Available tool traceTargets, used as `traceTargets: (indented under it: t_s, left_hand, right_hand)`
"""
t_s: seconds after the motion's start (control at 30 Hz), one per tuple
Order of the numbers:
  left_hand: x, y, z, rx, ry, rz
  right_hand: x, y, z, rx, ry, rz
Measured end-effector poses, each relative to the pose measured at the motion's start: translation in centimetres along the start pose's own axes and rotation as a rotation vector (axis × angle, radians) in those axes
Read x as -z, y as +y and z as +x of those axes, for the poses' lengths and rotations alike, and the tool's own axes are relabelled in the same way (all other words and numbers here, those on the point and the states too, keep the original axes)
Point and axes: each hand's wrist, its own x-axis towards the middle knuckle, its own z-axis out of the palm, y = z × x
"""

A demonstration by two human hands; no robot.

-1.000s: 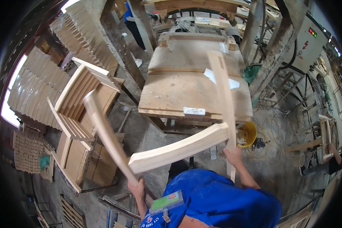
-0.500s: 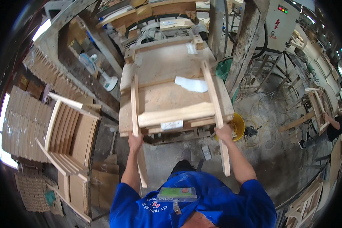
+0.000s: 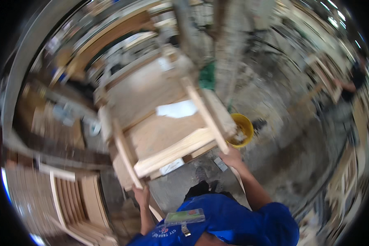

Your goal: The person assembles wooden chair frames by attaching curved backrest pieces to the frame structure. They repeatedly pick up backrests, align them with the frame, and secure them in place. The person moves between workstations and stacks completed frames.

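Note:
Both my hands grip a pale wooden frame (image 3: 174, 151), with two long side posts joined by a wide crossrail. My left hand (image 3: 142, 196) is closed round the left post, below the crossrail. Closed round the right post, my right hand (image 3: 231, 157) sits just past the bench's near right corner. The frame's far part lies over a wooden workbench (image 3: 145, 84); blur hides whether it touches. A torn white paper sheet (image 3: 176, 109) lies on the bench between the posts. A small white slip (image 3: 171, 166) shows by the crossrail's near edge. The lower post ends are partly hidden by my arms.
A yellow bucket (image 3: 250, 132) stands on the floor right of the bench, near a rough pillar (image 3: 225, 61). Slatted wooden pieces (image 3: 71, 201) are stacked at left. Farther right, another person (image 3: 352, 82) handles a wooden frame (image 3: 324, 76). A grey flat piece (image 3: 221, 164) lies on the floor.
The view has swung, so the bench and wooden frame now appear slanted and farther left. Both hands keep their hold on the posts. The picture is more blurred.

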Motion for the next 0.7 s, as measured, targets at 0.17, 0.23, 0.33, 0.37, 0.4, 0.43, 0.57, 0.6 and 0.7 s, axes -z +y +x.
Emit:
traceTargets:
  t_s: [0.17,0.23,0.33,0.37,0.4,0.43,0.57,0.6,0.7]
  left_hand:
    - [-1.1,3.9,1.9,-0.701,0.446,0.33]
    - [-1.2,6.9,1.6,-0.966,0.457,0.278]
    - [-3.4,12.6,1.6,-1.288,0.328,0.269]
    - [-4.5,14.4,1.3,-1.39,0.268,0.287]
    - [-5.8,16.4,0.0,-1.503,0.179,0.294]
    - [-7.1,18.6,-1.2,-1.595,0.079,0.3]
    - [-13.0,22.7,-11.7,-1.525,-0.182,0.241]
    - [-14.6,24.7,-16.0,-1.355,-0.471,-0.048]
    - [-15.5,26.6,-28.1,-1.211,-0.878,-0.324]
  right_hand:
    - [1.2,3.5,-6.6,0.089,0.059,0.021]
    - [1.6,6.4,-8.5,0.174,0.146,0.016]
    - [3.9,11.2,-14.4,0.044,0.208,0.022]
    - [5.1,12.9,-17.2,-0.012,0.195,0.076]
    - [6.4,15.7,-20.3,-0.122,0.27,0.1]
    - [6.9,18.3,-23.0,-0.211,0.335,0.126]
    - [11.0,29.9,-36.9,-0.576,0.898,0.184]
    - [11.0,34.3,-40.7,-0.677,1.266,0.136]
    - [15.7,40.9,-50.9,-0.91,1.934,-0.01]
